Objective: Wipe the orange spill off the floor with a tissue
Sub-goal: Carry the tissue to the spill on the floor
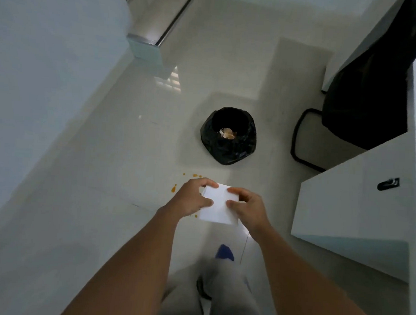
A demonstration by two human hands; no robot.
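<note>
A folded white tissue (218, 205) is held in the air above the pale tiled floor (98, 199), in front of me. My left hand (194, 197) pinches its left edge and my right hand (246, 206) pinches its right edge. Orange spill drops (173, 188) lie on the floor just left of the hands, with smaller orange specks (195, 175) beyond them. My hands and the tissue hide part of the floor where the spill lies.
A bin lined with a black bag (228, 135) stands on the floor beyond the spill, with crumpled paper inside. A black chair (364, 100) and a white desk cabinet (351, 205) stand to the right. A white wall (38, 64) runs along the left. My legs show below.
</note>
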